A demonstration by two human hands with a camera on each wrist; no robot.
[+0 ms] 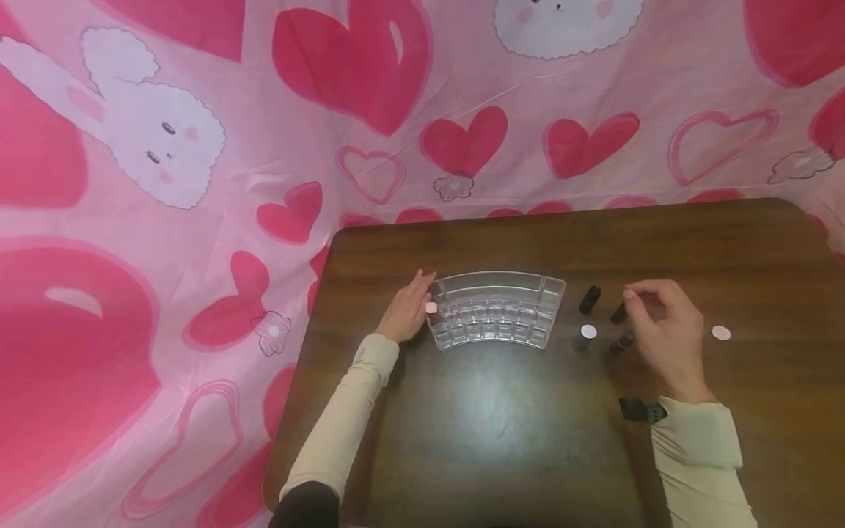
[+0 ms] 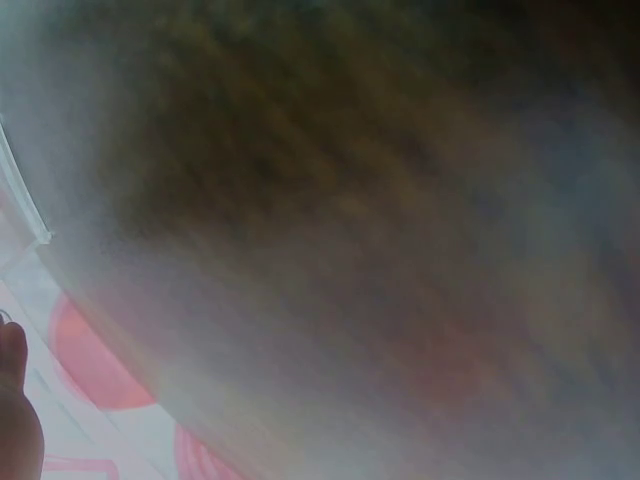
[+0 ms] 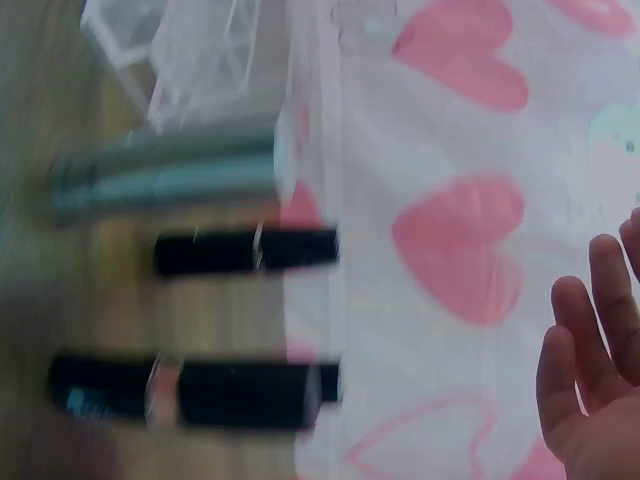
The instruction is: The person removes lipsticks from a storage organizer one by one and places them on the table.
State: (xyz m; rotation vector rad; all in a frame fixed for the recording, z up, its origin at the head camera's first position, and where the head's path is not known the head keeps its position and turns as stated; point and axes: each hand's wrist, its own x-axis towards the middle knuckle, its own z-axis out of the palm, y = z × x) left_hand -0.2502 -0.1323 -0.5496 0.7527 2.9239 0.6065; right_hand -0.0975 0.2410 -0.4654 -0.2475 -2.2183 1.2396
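A clear acrylic organizer [image 1: 495, 341] with rows of small compartments stands on the table. My left hand [image 1: 405, 308] lies at its left end, fingers stretched along the side, close to a small pale pink-topped item [image 1: 432, 307]. My right hand [image 1: 670, 334] hovers by a group of upright tubes, thumb and index tips close together; in the right wrist view its fingers are loosely extended with nothing between them. The tubes include a slim black lipstick tube [image 3: 245, 250], a black tube with a copper band [image 3: 240, 392] and a grey tube with a white top [image 3: 180, 172].
A pale pink round thing [image 1: 721, 333] sits right of my right hand. The dark brown wooden table [image 1: 488, 425] meets a pink heart-patterned cloth [image 1: 370, 66] behind and on the left. A black wrist strap [image 1: 643, 411] circles my right wrist. The left wrist view is mostly blurred.
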